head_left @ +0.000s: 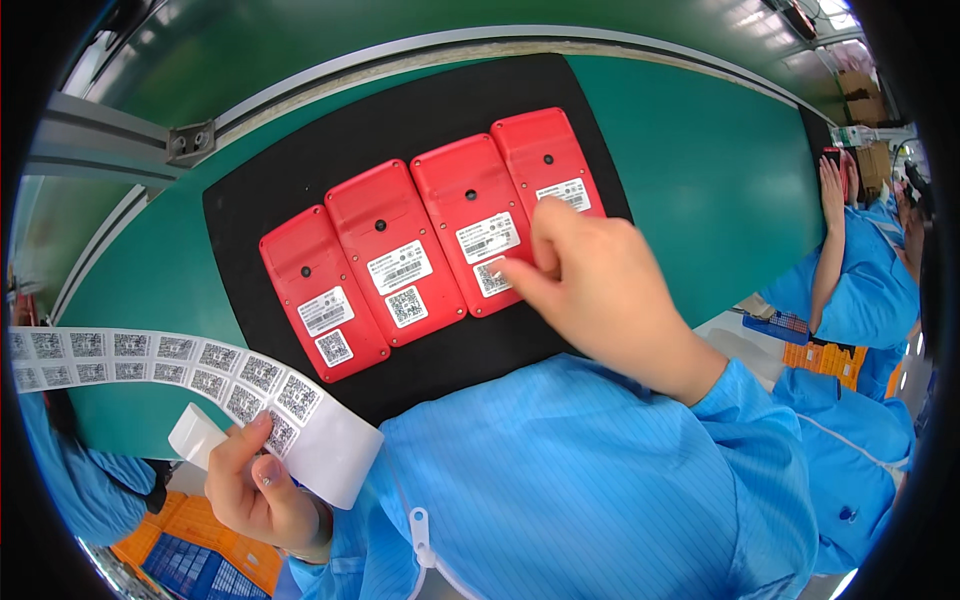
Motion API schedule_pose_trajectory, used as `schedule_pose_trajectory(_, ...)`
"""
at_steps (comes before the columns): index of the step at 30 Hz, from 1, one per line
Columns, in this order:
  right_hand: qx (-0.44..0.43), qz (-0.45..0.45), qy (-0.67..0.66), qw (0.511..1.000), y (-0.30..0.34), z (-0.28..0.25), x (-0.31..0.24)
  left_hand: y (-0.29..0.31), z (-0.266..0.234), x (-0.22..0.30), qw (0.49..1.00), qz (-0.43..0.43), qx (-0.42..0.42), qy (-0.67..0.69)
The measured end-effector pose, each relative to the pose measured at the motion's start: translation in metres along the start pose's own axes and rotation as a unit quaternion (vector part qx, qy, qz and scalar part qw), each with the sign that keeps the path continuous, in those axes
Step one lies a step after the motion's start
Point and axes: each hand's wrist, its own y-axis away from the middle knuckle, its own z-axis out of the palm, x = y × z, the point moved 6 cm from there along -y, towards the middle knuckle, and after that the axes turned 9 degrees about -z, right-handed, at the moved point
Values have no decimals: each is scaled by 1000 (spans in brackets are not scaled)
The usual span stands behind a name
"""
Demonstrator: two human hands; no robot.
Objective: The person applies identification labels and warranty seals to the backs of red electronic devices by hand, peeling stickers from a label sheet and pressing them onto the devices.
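Four red units (395, 250) in a row on a black mat (250, 200). Right hand (590, 280), fingers curled, presses a label (492, 277) onto the third unit; best rubbed flat, edges square. Left hand (255, 490) grips the label strip (180, 370) (keep it unkinked).

Four red devices (430, 235) in row on one black mat (260, 200); each device: two white labels, one dark hole; one label strip (200, 375), codes in two rows; two hands of wearer; one co-worker at right.

Four red devices (430, 240) (white labels), black mat (260, 195), green belt (720, 170), blue sleeves (600, 470)
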Motion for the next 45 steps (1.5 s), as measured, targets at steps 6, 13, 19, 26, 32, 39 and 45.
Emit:
schedule_pose_trajectory(6, 171, -179, 113, 962, 17, -11, -4, 0, -5, -5, 1000, -19, -5, 3)
schedule_pose_trajectory(13, 63, -332, -95, 936, 31, 31, -45, -2, -11, -4, 995, -1, -21, 101)
schedule_pose_trajectory(19, 4, -353, -355, 866, 2, 17, -98, -3, -1, 16, 988, -22, -101, 112)
schedule_pose_trajectory(26, -43, -304, -354, 883, 0, 35, -101, 8, -2, 26, 983, 14, -134, 126)
schedule_pose_trajectory(32, 18, -347, -326, 879, 6, 30, -100, 5, -1, 41, 983, 84, -141, 83)
schedule_pose_trajectory(39, 116, -409, -293, 856, 14, 9, -95, 2, 8, 49, 984, 123, -128, 23)
schedule_pose_trajectory(45, 211, -333, -404, 825, 12, -24, -59, 4, -18, 12, 995, -1, 69, -78)
